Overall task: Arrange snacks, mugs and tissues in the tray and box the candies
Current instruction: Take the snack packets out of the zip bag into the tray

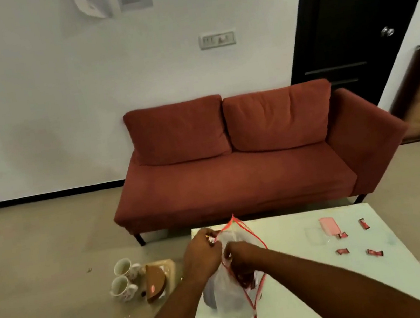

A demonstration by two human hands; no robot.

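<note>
Step in hand, as I read it: getting candies out of the zip bag [226,300] so they can be boxed.

- Bag sits on the white table [305,294], near its left edge.
- Its red-edged mouth gapes upward. The mouth's long axis runs from the near edge away toward the sofa [233,177].
- Left hand [204,255] pinches the far-left rim, holding the mouth apart.
- Right hand [238,258] is sunk into the mouth with fingers curled. I cannot tell whether they grip anything.
- Four loose candies [341,251] lie well right, near a clear box [314,235] and pink lid [328,225].
- Two mugs [123,267] stand on the low stand [134,317] to the left.

Next move likely calls for lifting the right hand clear without snagging the rim, then carrying across to the box.
</note>
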